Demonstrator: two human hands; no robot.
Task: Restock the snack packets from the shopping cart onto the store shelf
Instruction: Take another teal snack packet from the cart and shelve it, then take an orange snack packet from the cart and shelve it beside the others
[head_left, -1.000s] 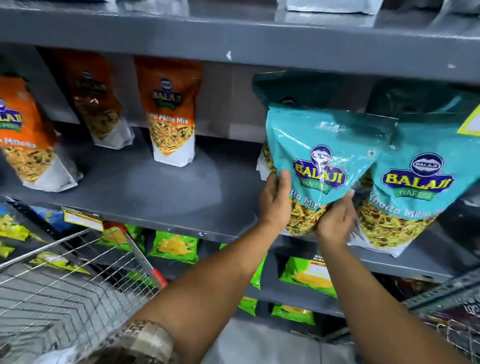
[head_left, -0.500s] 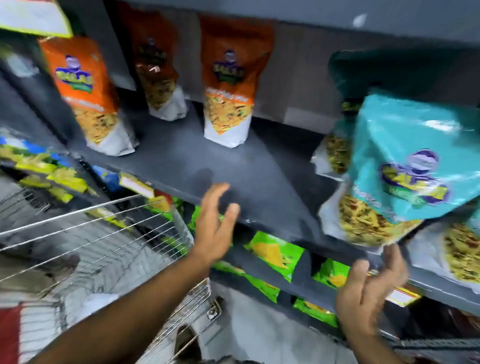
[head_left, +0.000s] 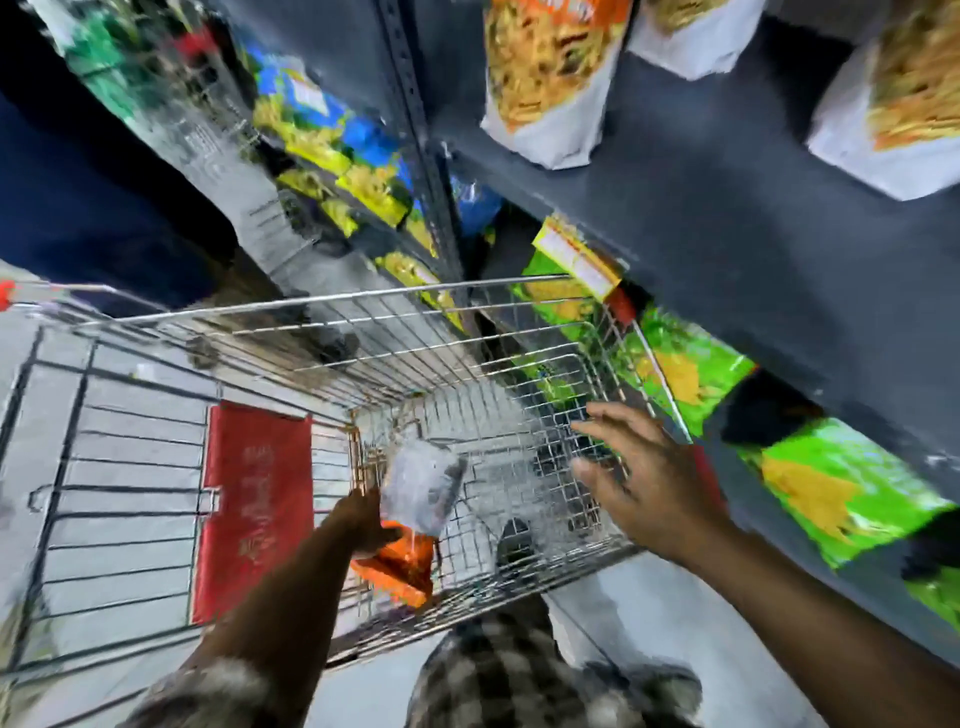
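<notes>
- Left hand (head_left: 366, 525) pinching orange-and-white foil snack packet (head_left: 410, 519) low in wire shopping cart (head_left: 363, 306); right hand (head_left: 644, 478) spread, empty
- Risk: corner pinch slips, pkt drops; could snag on mesh

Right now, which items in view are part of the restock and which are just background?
Job:
- orange packet in the shopping cart
- left hand reaching onto it
- right hand, open above the cart
- grey shelf with orange packets standing on it

Background:
- green packets on the lower shelf
- yellow price tag
- red panel on the cart
</notes>
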